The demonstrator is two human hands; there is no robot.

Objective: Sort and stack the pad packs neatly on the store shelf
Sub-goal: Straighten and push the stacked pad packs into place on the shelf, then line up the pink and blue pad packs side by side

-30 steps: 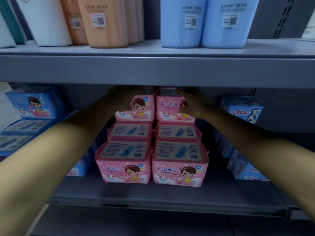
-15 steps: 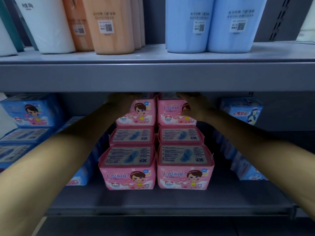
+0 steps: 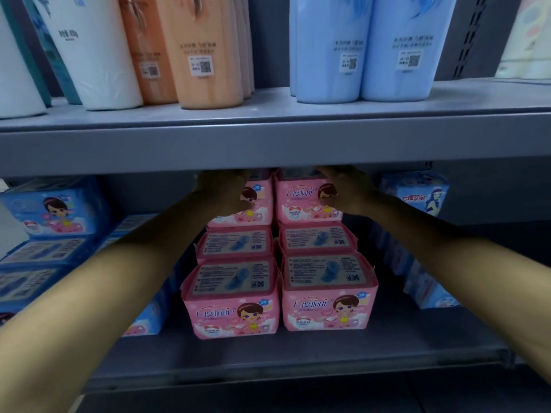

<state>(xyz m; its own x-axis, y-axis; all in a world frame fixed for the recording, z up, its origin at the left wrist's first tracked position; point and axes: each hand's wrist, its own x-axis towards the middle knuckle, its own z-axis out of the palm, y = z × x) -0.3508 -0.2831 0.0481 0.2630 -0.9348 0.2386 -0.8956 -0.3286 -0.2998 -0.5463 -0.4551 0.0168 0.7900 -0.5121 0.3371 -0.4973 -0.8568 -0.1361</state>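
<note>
Pink pad packs stand in two columns on the grey lower shelf. At the front are a left pack and a right pack; more pink packs step up behind them. My left hand grips the top left pink pack at its left side. My right hand grips the top right pink pack at its right side. The fingertips of both hands are hidden under the upper shelf's edge.
Blue pad packs are stacked at the left, and more blue packs lean at the right. The upper shelf carries white, orange and blue paper rolls. It hangs low over the top pink packs.
Both hands stay on the top pink packs. The camera has tilted up slightly, so the shelves sit lower in view.
</note>
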